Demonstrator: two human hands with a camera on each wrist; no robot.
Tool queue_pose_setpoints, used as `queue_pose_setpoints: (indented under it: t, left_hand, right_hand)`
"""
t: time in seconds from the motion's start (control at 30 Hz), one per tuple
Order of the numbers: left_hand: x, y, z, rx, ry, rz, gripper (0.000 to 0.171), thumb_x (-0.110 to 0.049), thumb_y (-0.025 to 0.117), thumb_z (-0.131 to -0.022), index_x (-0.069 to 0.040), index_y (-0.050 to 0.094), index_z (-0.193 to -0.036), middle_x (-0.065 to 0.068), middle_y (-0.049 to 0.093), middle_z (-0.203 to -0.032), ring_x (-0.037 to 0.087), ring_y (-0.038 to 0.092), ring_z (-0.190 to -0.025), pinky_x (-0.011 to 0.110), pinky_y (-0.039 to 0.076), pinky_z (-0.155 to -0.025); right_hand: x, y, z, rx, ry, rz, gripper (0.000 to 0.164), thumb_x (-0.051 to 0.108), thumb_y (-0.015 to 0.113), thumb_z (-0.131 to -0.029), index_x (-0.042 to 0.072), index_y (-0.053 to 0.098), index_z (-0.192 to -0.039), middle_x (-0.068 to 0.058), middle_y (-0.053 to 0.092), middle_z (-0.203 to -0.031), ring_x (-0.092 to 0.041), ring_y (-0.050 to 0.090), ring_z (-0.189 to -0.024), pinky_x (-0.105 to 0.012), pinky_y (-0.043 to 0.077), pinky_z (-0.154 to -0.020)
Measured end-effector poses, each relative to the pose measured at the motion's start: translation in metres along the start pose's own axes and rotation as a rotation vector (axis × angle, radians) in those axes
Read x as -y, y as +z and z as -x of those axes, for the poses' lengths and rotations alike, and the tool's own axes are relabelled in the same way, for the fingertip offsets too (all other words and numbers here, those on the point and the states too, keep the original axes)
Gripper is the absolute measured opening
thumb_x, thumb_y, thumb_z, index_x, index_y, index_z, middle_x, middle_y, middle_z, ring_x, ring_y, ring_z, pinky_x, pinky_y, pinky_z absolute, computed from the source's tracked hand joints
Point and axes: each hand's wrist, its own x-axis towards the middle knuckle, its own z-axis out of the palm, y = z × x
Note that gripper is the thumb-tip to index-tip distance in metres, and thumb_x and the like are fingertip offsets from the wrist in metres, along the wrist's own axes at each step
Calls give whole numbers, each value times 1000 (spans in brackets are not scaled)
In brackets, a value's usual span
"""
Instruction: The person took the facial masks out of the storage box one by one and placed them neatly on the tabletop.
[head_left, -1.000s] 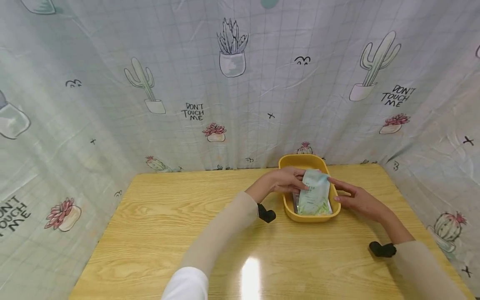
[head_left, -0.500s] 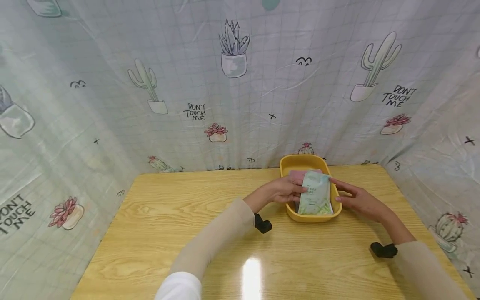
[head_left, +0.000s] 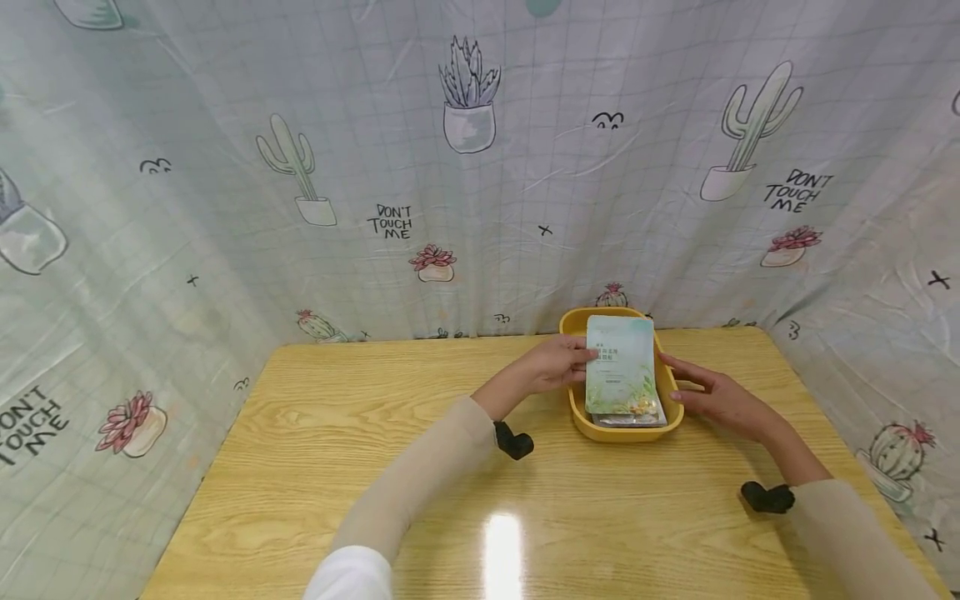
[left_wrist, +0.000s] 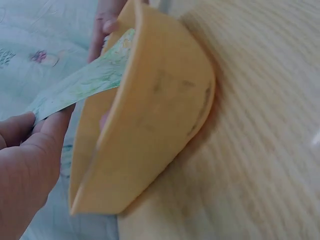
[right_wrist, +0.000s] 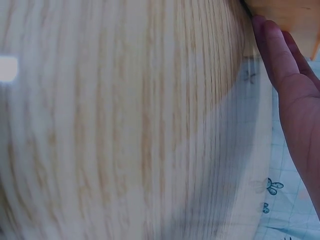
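My left hand point(head_left: 558, 364) pinches the left edge of a pale green sheet-mask packet point(head_left: 621, 367) between thumb and fingers. The packet is printed with leaves and small lettering and is held over a yellow plastic basket point(head_left: 626, 434). In the left wrist view the packet point(left_wrist: 92, 77) slants across the basket rim. Other flat packets point(head_left: 647, 417) lie in the basket beneath it, mostly hidden. My right hand point(head_left: 723, 404) rests against the basket's right side; in the right wrist view its straight fingers point(right_wrist: 281, 55) touch the basket wall.
The basket stands near the back edge of a wood-grain table point(head_left: 360, 433), right of the middle. Behind and at both sides hangs a curtain point(head_left: 510, 192) printed with cacti. Dark bands point(head_left: 767, 497) are on both wrists.
My left hand has drawn the green packet up and slightly left from the basket, so it now covers the pink packet seen before. The right hand has stayed at the basket's side.
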Motion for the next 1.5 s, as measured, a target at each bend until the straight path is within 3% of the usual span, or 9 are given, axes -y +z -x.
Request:
queue_pose_setpoints:
  t: [0.17, 0.23, 0.33, 0.43, 0.63, 0.9, 1.03, 1.27, 1.5]
  left_hand:
    - [-7, -12, 8, 0, 48, 9, 19, -3, 45, -108, -3, 57, -93, 1, 51, -80, 11, 36, -66, 23, 37, -61]
    - [-11, -16, 13, -2, 62, 19, 17, -3, 45, -109, -1, 60, -102, 2, 58, -87, 8, 49, -71, 21, 47, -67]
    - [-17, -22, 21, -9, 75, 44, 24, -4, 44, -109, 5, 60, -125, 11, 68, -111, 15, 67, -97, 30, 55, -93]
    - [-22, -30, 30, -13, 88, 78, 35, -4, 43, -109, 7, 51, -142, 20, 61, -137, 29, 60, -127, 45, 43, -110]
    - [-31, -51, 53, -35, 123, 112, 38, -4, 41, -110, 10, 45, -145, 25, 50, -146, 35, 49, -137, 42, 43, -109]
    - [-34, -87, 85, -106, 156, 120, 36, -4, 41, -110, 10, 46, -143, 10, 65, -116, 15, 66, -107, 33, 54, -98]
    - [-31, -103, 101, -119, 157, 130, 39, -4, 39, -110, 10, 42, -147, 22, 58, -139, 28, 58, -129, 37, 51, -102]
    - [-26, -127, 127, -169, 157, 125, 39, -4, 39, -110, 9, 40, -147, 28, 45, -151, 35, 45, -140, 36, 51, -102]
    - [-24, -144, 146, -175, 157, 98, 41, -5, 36, -111, 9, 36, -150, 27, 43, -152, 33, 48, -138, 36, 50, -103]
  right_hand:
    - [-1, 0, 2, -5, 31, 47, 69, 33, 59, -105, 22, 24, -163, -28, 27, -161, -49, 30, -145, -25, 48, -97]
    - [-2, 1, 3, -7, 39, 61, 69, 34, 59, -105, 23, 24, -163, -28, 29, -160, -49, 32, -144, -30, 49, -99]
    - [-2, 1, 4, -9, 41, 64, 69, 33, 59, -105, 22, 24, -163, -29, 30, -160, -48, 35, -143, -34, 49, -100]
    - [-2, 1, 4, -12, 40, 80, 69, 33, 59, -105, 22, 24, -163, -29, 32, -159, -48, 36, -142, -36, 50, -100]
    - [3, 2, 2, -9, 31, 86, 69, 34, 60, -104, 22, 25, -163, -29, 32, -159, -49, 36, -142, -51, 50, -102]
    - [6, 3, -1, -27, 29, 102, 69, 36, 60, -104, 24, 27, -163, -26, 30, -161, -50, 32, -144, -62, 44, -105]
    - [8, 1, 0, -35, 32, 115, 69, 36, 60, -104, 24, 27, -163, -26, 30, -161, -50, 31, -144, -65, 41, -106]
    - [9, 1, 2, -33, 37, 116, 68, 36, 59, -105, 24, 26, -163, -26, 30, -161, -49, 32, -144, -58, 45, -106]
    - [6, 3, 2, -29, 44, 42, 69, 33, 59, -105, 22, 25, -163, -22, 24, -165, -49, 27, -146, -18, 46, -95]
